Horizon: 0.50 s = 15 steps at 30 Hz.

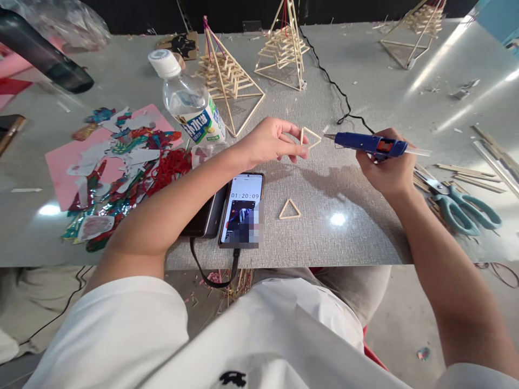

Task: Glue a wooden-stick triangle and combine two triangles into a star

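Between the fingertips of my left hand [279,141] is a small triangle of wooden sticks [315,133], raised over the table. My right hand [387,167] grips a blue hot glue gun [365,145], with a clear glue stick [419,152] jutting from its back. The gun's metal nozzle points left, close to one corner of the triangle; I cannot tell whether they touch. Nearer to me, a second stick triangle [289,209] lies flat on the table.
Left of centre are a phone [242,208] showing a timer, a power bank [203,216] and a plastic bottle [194,108]. Stick pyramids [231,81] stand behind. Scissors [466,208] and loose sticks [472,175] lie right. Red cords [170,170] and wrappers lie on pink paper [60,173].
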### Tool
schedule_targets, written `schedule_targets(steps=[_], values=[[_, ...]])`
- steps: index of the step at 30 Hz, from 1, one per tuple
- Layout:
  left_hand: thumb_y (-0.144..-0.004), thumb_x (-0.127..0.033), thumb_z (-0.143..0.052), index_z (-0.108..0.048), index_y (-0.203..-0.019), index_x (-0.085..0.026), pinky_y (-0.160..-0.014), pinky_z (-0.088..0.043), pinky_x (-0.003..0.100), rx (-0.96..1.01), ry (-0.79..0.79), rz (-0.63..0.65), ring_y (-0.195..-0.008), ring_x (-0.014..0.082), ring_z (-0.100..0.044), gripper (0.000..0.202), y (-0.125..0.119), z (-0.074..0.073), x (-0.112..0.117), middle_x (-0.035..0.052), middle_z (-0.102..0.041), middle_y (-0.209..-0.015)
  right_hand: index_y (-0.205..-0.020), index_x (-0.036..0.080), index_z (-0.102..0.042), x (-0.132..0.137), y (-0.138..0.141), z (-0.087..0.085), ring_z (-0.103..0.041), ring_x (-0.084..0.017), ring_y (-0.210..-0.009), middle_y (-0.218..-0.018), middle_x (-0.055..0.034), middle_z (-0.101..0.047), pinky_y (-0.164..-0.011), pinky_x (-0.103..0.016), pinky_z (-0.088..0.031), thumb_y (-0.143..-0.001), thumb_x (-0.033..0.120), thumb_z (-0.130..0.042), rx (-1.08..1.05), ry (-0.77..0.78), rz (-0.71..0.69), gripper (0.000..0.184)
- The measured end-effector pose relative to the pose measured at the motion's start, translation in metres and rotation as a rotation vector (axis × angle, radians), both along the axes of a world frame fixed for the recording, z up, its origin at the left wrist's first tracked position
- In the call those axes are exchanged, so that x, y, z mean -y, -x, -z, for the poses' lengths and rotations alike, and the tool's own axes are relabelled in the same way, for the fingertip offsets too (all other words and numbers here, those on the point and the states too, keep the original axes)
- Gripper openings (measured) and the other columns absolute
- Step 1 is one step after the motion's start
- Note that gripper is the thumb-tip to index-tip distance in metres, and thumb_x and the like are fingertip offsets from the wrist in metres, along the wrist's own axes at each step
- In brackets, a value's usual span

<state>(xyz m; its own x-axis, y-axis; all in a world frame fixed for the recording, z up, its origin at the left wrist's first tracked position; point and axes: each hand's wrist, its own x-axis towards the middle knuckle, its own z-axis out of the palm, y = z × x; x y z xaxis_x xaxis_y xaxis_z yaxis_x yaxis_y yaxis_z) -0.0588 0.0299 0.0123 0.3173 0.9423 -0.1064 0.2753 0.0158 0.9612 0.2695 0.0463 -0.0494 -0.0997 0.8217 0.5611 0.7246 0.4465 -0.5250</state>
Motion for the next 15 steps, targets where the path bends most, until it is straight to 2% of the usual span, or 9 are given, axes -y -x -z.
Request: schedule_targets(steps=[15], values=[[-0.095,-0.012,-0.092,-0.082,-0.108,-0.013,-0.064,-0.041,0.028,0.008,-0.038,0.016,-0.071,0.0110,-0.073,0.016,0.0013,0.0007,-0.0006,0.0075,-0.088,-0.091,-0.094,0.034,-0.068,0.0000,0.0004,-0.0002,-0.068,-0.027,-0.067,-0.082,-0.0040,-0.075,-0.070,-0.049,-0.057,-0.082,0.038,-0.082,0.014,-0.020,-0.006,0.019]])
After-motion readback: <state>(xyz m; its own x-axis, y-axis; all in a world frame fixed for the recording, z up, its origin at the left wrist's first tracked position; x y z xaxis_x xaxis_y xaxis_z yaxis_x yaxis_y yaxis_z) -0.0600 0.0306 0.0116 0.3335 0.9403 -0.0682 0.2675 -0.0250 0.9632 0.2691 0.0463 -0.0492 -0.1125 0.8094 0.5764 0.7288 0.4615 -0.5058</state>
